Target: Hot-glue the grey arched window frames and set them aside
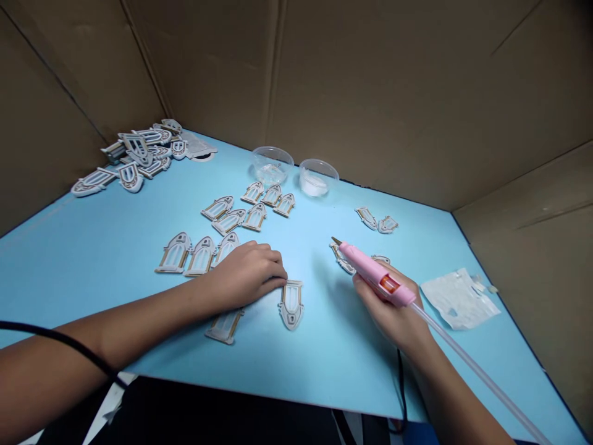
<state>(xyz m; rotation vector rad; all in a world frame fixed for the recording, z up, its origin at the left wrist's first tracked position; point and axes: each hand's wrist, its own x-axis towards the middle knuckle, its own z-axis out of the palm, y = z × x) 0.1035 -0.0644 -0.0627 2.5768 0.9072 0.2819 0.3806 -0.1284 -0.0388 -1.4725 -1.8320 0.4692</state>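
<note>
Cable (pixel 56 335) cropped — left fingers (pixel 277 271) touch window piece (pixel 291 303), grip unclear — right fingers (pixel 369 298), half-hidden, wrap glue gun (pixel 368 267).

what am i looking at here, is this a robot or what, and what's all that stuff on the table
No robot: these are a person's bare hands, seen in one picture from a camera worn on their head, facing forward and down. The right hand holds a pink glue gun. The left hand reaches the edge of a small window-shaped piece. More such pieces lie on the blue table, with a pile at the far left, two clear tubs and a crumpled white sheet.
</note>
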